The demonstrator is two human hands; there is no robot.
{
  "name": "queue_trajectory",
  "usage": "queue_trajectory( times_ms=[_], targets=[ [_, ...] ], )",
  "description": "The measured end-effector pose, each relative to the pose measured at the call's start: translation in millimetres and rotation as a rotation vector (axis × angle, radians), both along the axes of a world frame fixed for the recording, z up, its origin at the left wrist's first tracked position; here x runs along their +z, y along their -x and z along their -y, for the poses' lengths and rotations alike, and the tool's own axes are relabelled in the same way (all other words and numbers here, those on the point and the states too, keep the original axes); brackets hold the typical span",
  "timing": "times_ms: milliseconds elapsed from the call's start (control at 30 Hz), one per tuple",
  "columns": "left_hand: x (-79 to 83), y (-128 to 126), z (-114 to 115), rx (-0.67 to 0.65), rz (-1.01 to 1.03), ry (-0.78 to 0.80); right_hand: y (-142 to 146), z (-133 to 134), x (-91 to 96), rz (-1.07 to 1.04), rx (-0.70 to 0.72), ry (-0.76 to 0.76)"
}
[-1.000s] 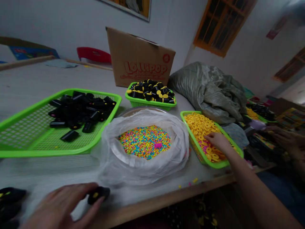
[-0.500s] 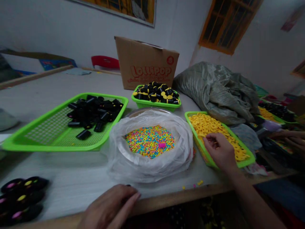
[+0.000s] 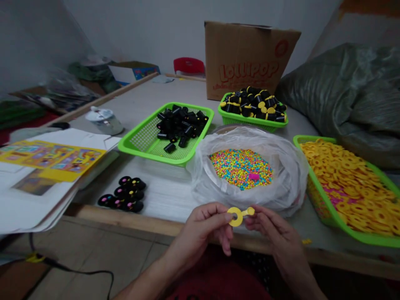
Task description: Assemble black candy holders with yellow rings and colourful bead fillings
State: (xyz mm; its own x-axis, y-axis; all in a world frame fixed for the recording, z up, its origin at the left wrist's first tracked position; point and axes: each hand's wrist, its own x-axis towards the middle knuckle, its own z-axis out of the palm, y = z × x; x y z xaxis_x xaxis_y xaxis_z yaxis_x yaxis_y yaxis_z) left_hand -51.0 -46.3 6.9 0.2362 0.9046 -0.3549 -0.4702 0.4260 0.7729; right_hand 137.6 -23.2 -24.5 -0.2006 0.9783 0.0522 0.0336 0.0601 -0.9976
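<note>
Close to the table's front edge, both hands meet at one yellow plastic ring cap (image 3: 236, 221), a flat ring with a short tab ending in a small round cap. My left hand (image 3: 208, 227) pinches the ring side between thumb and fingers, the thumb tip over the hole. At the other end, fingertips of my right hand (image 3: 275, 231) are closed on the small cap. Just beyond them stands a white plastic bag (image 3: 200, 183) of colourful candy beads (image 3: 240, 166), a pink piece (image 3: 253, 176) lying on top. To the right, a green basket (image 3: 336, 216) contains many similar yellow pieces (image 3: 353, 179).
Black tubes (image 3: 183, 123) fill part of a green basket (image 3: 131, 143). Yellow-capped black tubes (image 3: 258, 102) heap another, before a Lollipop carton (image 3: 250, 54). Several black pieces (image 3: 123, 193) stand grouped near the edge. Left are printed sheets (image 3: 62, 160); right, a grey sack (image 3: 337, 96).
My right hand has left the yellow pieces' basket and come to the middle with a ring cap. My left hand has risen from the table edge to grip it. The view has turned left.
</note>
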Motion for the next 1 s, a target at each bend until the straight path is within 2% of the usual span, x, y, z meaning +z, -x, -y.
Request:
queue_trajectory(
  times_ms=[67,133,233,367,467,633,700,833,933,1000],
  targets=[
    [-2.5,1.6,-0.1,-0.031,-0.034,-0.006,6.4,1.1,1.9,-0.244,0.120,0.334],
    [-4.9,2.5,0.3,-0.050,-0.094,-0.019,11.4,1.5,5.6,-0.369,0.186,0.493],
    [-5.5,3.6,3.3,-0.089,-0.193,-0.043,14.1,1.3,11.0,-0.378,0.218,0.605],
    [-1.7,3.9,10.3,-0.130,-0.204,-0.113,13.3,3.2,15.8,-0.313,0.234,0.626],
    [-0.3,1.9,14.6,-0.130,-0.277,-0.155,15.8,6.8,15.0,-0.260,0.233,0.566],
    [-7.1,1.3,21.5,-0.100,-0.311,-0.147,23.8,16.1,7.0,-0.074,0.189,0.367],
    [-13.0,4.6,26.6,-0.089,-0.299,-0.088,23.8,21.0,5.1,0.084,0.253,0.203],
    [-26.1,14.0,40.8,-0.124,-0.205,0.062,20.3,29.7,6.7,0.363,0.427,-0.261],
    [-30.9,21.8,49.7,-0.161,-0.180,0.095,21.5,30.1,6.7,0.432,0.542,-0.391],
    [-30.7,28.7,51.6,-0.133,-0.260,0.080,26.0,26.6,2.0,0.445,0.512,-0.399]
  ],
)
